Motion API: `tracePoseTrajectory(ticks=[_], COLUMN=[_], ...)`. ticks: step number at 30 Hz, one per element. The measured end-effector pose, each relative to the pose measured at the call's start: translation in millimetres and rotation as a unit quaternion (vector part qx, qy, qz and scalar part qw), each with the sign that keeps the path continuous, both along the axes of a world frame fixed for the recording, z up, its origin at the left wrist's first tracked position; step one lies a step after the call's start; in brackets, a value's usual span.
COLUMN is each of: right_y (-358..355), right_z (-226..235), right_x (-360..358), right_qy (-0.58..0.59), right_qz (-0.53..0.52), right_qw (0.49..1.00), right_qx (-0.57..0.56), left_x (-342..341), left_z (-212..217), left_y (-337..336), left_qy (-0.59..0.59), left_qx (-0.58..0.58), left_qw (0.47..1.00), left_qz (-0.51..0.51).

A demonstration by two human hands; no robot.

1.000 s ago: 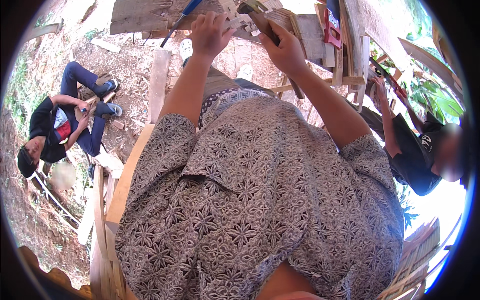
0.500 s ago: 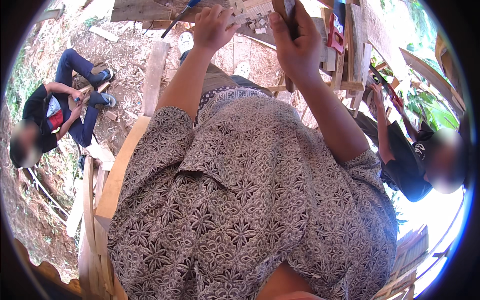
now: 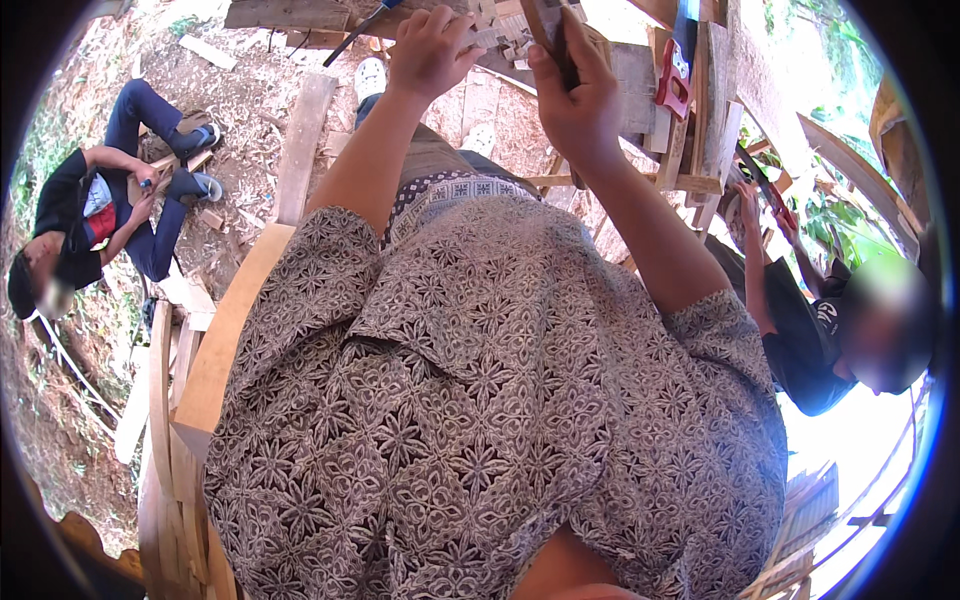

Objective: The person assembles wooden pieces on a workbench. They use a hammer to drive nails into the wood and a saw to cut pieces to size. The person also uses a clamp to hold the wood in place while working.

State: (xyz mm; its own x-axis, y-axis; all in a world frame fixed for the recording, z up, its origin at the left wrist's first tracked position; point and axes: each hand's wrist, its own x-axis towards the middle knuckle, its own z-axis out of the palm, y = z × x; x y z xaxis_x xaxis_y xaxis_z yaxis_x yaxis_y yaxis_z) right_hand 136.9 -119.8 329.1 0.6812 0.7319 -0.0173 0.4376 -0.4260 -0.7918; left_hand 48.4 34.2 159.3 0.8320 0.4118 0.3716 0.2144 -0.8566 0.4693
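Note:
At the top of the view, my left hand (image 3: pixel 430 55) is closed, its fingertips on a small pale strip of wood (image 3: pixel 484 39) over the workbench. Just to the right, my right hand (image 3: pixel 583 100) is wrapped round a dark brown wooden block (image 3: pixel 550 38), with the thumb along its near side. The block's far end is cut off by the upper edge of the picture. Several small wood offcuts (image 3: pixel 515 48) lie on the bench between the two hands.
A red-handled saw (image 3: pixel 674 84) rests among boards right of my right hand. A blue-handled tool (image 3: pixel 372 22) lies left of my left hand. One person (image 3: pixel 120 200) sits at the left with a small tool; another person (image 3: pixel 800 310) at the right holds a saw. Planks (image 3: pixel 302 150) lie nearby.
My right hand has shifted slightly left with the wooden block, bringing it nearer my left hand. My left hand stays nearly in place. The seated person at the left has tilted their head.

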Motion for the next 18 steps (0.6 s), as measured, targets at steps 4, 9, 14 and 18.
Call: tracePoseTrajectory(ticks=[4, 9, 14, 18], right_y=[-14, 6, -12, 0], right_z=[-45, 8, -41, -18], right_x=[15, 1, 20, 10], right_qy=[-0.027, 0.017, -0.019, 0.015], right_qz=[0.019, -0.019, 0.028, -0.011], right_qw=[0.995, 0.999, 0.987, 1.0], right_qx=[-0.096, 0.025, -0.159, -0.022], left_x=[9, 4, 4, 1], left_z=[-4, 20, -2, -10], left_y=[3, 2, -4, 1], left_qy=[-0.012, 0.025, 0.013, 0.032], left_qx=[0.007, -0.061, -0.022, -0.008], left_qw=[1.0, 0.998, 1.0, 0.999], left_qz=[-0.017, -0.004, -0.009, 0.003])
